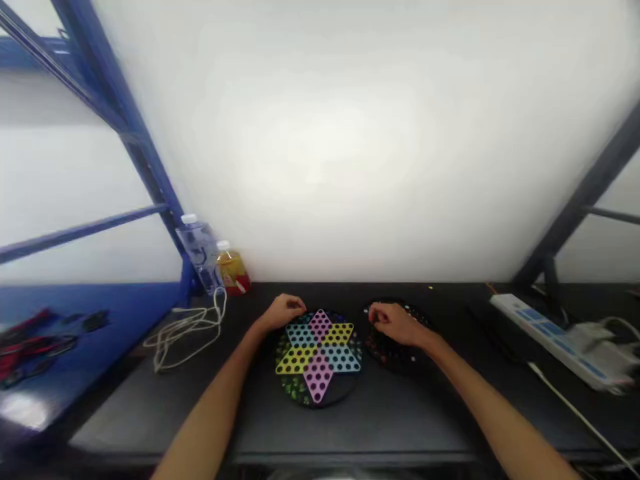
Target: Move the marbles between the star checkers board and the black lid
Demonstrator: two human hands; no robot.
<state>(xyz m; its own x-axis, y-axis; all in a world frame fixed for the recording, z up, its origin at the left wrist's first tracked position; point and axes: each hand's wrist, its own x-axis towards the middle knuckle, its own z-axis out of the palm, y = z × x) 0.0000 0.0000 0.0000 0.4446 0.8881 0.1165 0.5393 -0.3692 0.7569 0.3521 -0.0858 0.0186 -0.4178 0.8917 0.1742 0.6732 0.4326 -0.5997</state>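
Observation:
A round Chinese checkers board [319, 359] lies on the black table, its star in pink, yellow and light blue with rows of dark holes. Green and dark blue marbles show in the rim sections around the star. My left hand [285, 311] rests at the board's upper left edge with its fingers curled together; what they hold, if anything, is hidden. To the right sits a dark round tray [367, 339] with small white and reddish pieces in it. Over this tray is my right hand [395, 323], its fingers pinched together, and I cannot make out anything between them.
A tangled white cable [193, 323] lies left of the board. Behind it stand a clear plastic bottle [199, 250] and a yellow drink bottle [233, 269] against the wall. A white power strip [547, 340] with plugs is at the right. Blue frame posts [135, 147] rise on the left.

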